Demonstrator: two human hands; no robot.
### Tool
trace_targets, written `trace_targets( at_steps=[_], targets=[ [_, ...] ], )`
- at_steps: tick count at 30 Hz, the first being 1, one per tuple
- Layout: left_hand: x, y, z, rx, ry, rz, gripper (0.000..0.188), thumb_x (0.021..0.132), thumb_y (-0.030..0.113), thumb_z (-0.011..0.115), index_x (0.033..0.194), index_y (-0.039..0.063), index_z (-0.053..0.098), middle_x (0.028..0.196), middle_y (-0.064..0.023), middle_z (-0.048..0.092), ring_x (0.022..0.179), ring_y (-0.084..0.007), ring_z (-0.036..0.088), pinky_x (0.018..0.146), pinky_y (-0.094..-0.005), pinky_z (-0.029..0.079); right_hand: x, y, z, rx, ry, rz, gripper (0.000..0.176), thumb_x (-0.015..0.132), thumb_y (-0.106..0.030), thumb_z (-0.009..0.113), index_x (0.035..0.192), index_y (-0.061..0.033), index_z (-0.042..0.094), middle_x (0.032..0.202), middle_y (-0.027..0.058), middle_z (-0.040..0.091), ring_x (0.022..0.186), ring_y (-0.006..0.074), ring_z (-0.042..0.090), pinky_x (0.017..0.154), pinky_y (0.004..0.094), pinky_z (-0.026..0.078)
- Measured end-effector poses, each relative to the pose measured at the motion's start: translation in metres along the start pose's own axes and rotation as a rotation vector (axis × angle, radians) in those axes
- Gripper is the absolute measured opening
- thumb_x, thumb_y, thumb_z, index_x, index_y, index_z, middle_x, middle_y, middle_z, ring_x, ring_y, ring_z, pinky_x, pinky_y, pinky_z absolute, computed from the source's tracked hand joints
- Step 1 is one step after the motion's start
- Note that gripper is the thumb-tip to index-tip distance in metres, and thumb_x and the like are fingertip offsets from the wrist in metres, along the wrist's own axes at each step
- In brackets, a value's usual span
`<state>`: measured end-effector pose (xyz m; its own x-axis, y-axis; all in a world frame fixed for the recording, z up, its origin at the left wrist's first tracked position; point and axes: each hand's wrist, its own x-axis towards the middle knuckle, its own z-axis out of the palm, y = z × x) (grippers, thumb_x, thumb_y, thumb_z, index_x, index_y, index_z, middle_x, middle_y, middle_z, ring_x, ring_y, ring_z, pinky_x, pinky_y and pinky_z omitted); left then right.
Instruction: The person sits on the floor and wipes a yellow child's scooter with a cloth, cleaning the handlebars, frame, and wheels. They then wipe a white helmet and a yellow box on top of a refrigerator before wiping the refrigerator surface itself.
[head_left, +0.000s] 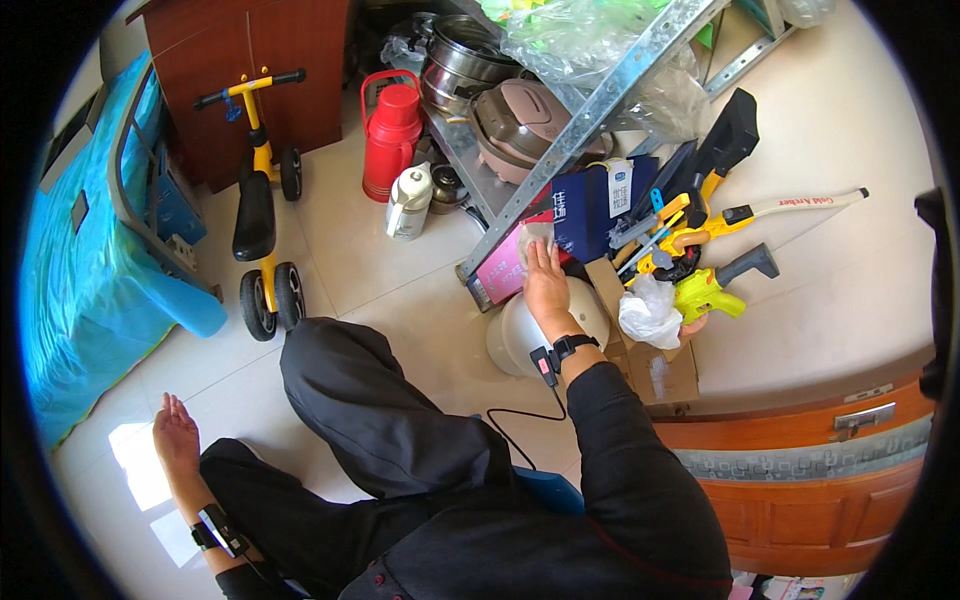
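My right hand (547, 289) reaches forward over a white round bin or bucket (510, 341). Its fingers lie nearly straight on a crumpled beige cloth (534, 238), which rests against a pink box (501, 262) beside the metal shelf post. The palm side and thumb are hidden. Just right of the cloth stands a dark blue carton (581, 217) with writing. Off to the left, my left hand (177, 435) hangs beside my knee above the tiled floor, palm turned up, holding nothing. Both wrists wear black straps with small devices.
A metal shelf (600, 105) carries pots and a pinkish cooker (517, 127). Red (391, 139) and white (410, 202) flasks stand on the floor near a yellow balance bike (259, 202). Toys fill a cardboard box (660, 371) at right; a blue-covered bed (97, 285) lies left.
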<state>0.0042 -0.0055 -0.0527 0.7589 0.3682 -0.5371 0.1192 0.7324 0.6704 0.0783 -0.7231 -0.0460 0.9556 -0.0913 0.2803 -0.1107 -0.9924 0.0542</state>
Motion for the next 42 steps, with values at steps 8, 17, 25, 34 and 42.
trace_targets(
  at_steps=[8,17,25,34,42],
  targets=[
    [0.012,0.006,-0.013,-0.031,0.0,-0.017,0.046,0.097,0.012,0.049,0.142,0.001,0.044,0.13,-0.0061,0.055,0.106,-0.0123,0.061,0.087,-0.0217,0.052,-0.031,0.024,0.014,0.094,-0.115,0.116,0.066,0.084,-0.014,0.068,0.144,-0.0035,0.043,0.153,0.0169,0.039,0.139,0.0359,0.039,0.111,0.0386,0.039],
    [0.024,0.004,-0.023,-0.051,-0.086,-0.078,0.044,0.099,0.013,0.049,0.141,0.003,0.047,0.13,-0.0051,0.056,0.108,-0.0129,0.061,0.089,-0.0231,0.051,-0.047,0.011,-0.023,0.246,-0.514,0.27,0.046,0.087,-0.017,0.065,0.131,-0.0059,0.057,0.142,0.0163,0.052,0.13,0.0346,0.05,0.104,0.0415,0.045],
    [0.012,0.01,-0.023,0.001,-0.077,-0.044,0.041,0.098,0.012,0.049,0.138,0.003,0.049,0.123,-0.0049,0.059,0.106,-0.0125,0.062,0.087,-0.023,0.052,-0.14,0.038,-0.017,0.109,-0.314,0.076,0.061,0.091,-0.027,0.066,0.146,-0.0108,0.044,0.155,0.0169,0.036,0.144,0.0439,0.026,0.115,0.0559,0.026],
    [0.016,0.011,-0.027,0.001,-0.093,-0.053,0.037,0.097,0.01,0.049,0.133,0.002,0.052,0.114,-0.0065,0.063,0.102,-0.0146,0.065,0.086,-0.0236,0.055,-0.066,0.113,0.062,0.295,-0.337,0.289,0.061,0.099,-0.047,0.036,0.148,-0.0116,0.043,0.157,0.0177,0.031,0.146,0.0449,0.021,0.119,0.0534,0.017],
    [0.005,0.008,-0.017,-0.004,-0.005,-0.028,0.037,0.099,0.012,0.047,0.134,0.003,0.052,0.119,-0.0048,0.061,0.105,-0.0134,0.063,0.086,-0.0242,0.053,-0.009,0.114,0.069,0.273,-0.406,0.666,0.053,0.094,-0.045,0.04,0.13,-0.0121,0.061,0.134,0.0213,0.057,0.131,0.0369,0.048,0.11,0.0435,0.036]
  ],
)
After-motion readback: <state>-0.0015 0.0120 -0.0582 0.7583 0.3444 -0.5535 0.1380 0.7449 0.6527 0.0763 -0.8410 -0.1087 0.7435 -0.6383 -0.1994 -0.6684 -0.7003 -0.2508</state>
